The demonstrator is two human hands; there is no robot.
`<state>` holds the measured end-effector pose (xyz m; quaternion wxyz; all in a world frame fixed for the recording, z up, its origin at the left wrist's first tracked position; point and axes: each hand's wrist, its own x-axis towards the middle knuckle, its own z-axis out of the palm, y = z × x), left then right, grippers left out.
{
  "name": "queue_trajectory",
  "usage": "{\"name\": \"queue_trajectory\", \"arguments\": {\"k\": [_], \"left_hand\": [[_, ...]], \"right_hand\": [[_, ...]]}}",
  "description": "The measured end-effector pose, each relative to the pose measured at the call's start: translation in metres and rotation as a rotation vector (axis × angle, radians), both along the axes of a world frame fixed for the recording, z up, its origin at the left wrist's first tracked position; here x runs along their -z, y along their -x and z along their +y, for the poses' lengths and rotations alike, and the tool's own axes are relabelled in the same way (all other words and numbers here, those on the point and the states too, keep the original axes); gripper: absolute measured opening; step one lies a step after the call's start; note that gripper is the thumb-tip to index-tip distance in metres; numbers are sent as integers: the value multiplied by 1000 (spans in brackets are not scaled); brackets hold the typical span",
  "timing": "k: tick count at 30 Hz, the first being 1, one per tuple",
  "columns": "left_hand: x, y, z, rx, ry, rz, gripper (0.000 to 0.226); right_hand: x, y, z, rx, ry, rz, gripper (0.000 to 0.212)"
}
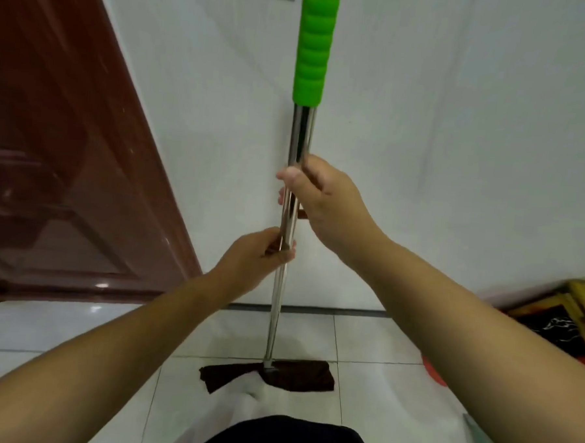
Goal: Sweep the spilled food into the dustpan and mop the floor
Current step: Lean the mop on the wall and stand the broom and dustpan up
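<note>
Steel mop pole [297, 147] upright at centre, green foam grip [314, 43] at 12 o'clock. Right hand [325, 206] wrapped shut around pole; left hand [255, 256] just below, fingers pinched closed on same pole. Dark mop cloth [276, 376] on white tile floor [58, 331] at 6 o'clock, left corner folded. Risk: bunched cloth smearing instead of wiping; slick metal slipping through low grips. No spilled food or dustpan visible.
</note>
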<state>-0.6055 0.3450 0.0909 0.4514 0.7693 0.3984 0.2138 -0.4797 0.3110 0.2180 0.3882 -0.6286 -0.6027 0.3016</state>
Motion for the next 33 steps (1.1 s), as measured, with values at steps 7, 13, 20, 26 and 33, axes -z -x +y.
{"name": "queue_trajectory", "arguments": {"k": [7,13,20,26,33], "left_hand": [[-10,5,29,-29,-73,-25,8],[40,15,33,-66,42,16,10],[92,20,40,-150,185,116,23],[85,4,65,-163,174,237,19],[90,1,65,-208,151,305,14]], "right_hand": [[-8,5,36,10,-68,-14,33],[46,14,51,18,61,13,16],[110,22,62,37,237,19,19],[116,21,89,126,250,27,24],[126,15,96,129,334,41,17]]}}
